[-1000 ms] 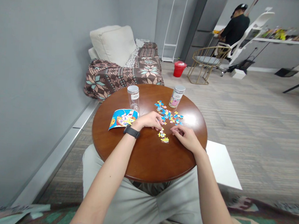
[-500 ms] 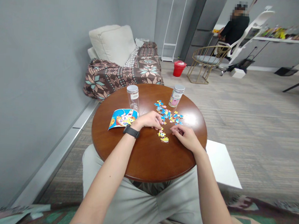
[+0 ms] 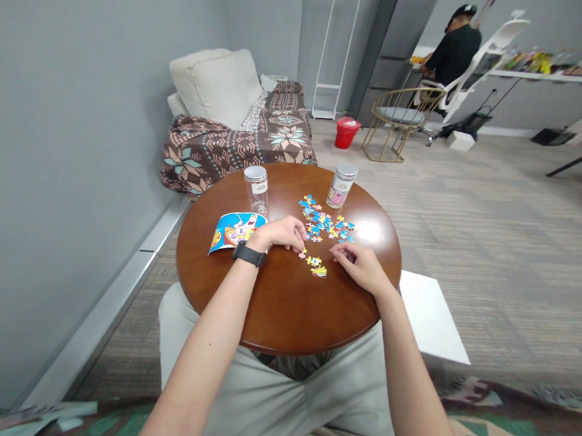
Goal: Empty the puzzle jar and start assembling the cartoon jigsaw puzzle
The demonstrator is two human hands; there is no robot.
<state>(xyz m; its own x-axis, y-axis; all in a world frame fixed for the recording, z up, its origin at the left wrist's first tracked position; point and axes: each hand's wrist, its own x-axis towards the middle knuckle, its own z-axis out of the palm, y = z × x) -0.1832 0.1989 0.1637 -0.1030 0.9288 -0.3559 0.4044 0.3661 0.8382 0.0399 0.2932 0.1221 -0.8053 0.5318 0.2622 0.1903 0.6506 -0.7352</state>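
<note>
My left hand [image 3: 288, 233], with a black watch on its wrist, pinches a pink-and-yellow puzzle piece [image 3: 302, 253] just above the round table. Just right of it lie a yellow cluster of puzzle pieces [image 3: 314, 261] and another yellow piece [image 3: 319, 272]. My right hand [image 3: 358, 262] rests at the right of these, fingers curled with thumb and forefinger together; whatever they hold, if anything, cannot be made out. Beyond both hands spreads a loose pile of blue, yellow and pink puzzle pieces [image 3: 326, 222].
On the brown table [image 3: 284, 310] stand a clear jar [image 3: 259, 192] and a printed jar [image 3: 340, 187], both silver-lidded. A curled picture sheet [image 3: 230, 230] lies at the left. Farther back are a covered sofa [image 3: 277, 134], a red bin [image 3: 345, 135] and a seated person [image 3: 454, 53].
My left hand has shifted left, drawing the pink-and-yellow piece away from the yellow cluster. My right hand stays almost where it was.
</note>
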